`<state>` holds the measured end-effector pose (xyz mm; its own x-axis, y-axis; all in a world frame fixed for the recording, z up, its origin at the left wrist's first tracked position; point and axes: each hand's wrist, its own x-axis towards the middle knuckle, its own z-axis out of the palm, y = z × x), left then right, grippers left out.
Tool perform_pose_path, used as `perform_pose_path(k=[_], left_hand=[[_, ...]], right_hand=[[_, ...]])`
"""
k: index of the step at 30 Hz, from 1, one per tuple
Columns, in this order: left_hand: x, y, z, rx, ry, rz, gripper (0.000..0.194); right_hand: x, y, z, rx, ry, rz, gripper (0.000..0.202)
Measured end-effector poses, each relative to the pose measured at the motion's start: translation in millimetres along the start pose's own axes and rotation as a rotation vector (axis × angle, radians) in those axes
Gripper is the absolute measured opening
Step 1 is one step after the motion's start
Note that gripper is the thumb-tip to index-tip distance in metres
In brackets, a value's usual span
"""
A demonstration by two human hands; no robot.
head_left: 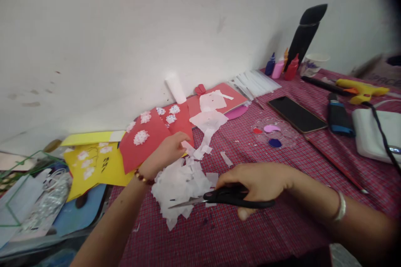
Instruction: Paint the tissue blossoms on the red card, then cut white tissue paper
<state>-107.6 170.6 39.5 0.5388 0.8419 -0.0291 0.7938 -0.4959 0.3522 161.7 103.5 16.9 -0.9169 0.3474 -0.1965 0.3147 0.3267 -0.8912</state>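
Observation:
My right hand (257,181) is closed around the handles of black-handled scissors (225,196). Their blades point left, over a heap of thin white paper pieces (178,183) on the cloth. Beyond that heap, my left hand (172,146) is closed at the fingertips on a small piece of white paper (189,149). More cut scraps lie just right of those fingers. A larger torn white sheet (209,121) spreads behind them. Red cards (147,133) with fluffy white paper flowers lie by my left hand.
A paint palette (283,135), a phone (297,113) and a paintbrush (336,162) lie on the right. Paint bottles (278,69), a tall black bottle (305,35) and a yellow glue gun (360,89) are farther back. Yellow cards (109,164) lie left. A wall (125,41) bounds the back.

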Motion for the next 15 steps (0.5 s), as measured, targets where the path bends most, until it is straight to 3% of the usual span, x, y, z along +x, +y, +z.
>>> perform_pose_path(k=[3,6,11,15], left_hand=[[26,-3,8.1,0.109,-0.227,0.095,0.059],[37,-5,15.6,0.184,-0.312,0.011,0.050],[34,0,2.0,0.184,-0.324,-0.082,0.010],[9,-3,-32.2,0.062,-0.184,-0.212,0.020]], right_hand=[[0,2,-1,-0.032,0.020,0.002,0.064],[0,4,-2,-0.046,0.021,-0.004,0.059],[-1,4,0,-0.035,0.076,-0.020,0.058],[1,-1,5,0.112,0.145,-0.122,0.067]])
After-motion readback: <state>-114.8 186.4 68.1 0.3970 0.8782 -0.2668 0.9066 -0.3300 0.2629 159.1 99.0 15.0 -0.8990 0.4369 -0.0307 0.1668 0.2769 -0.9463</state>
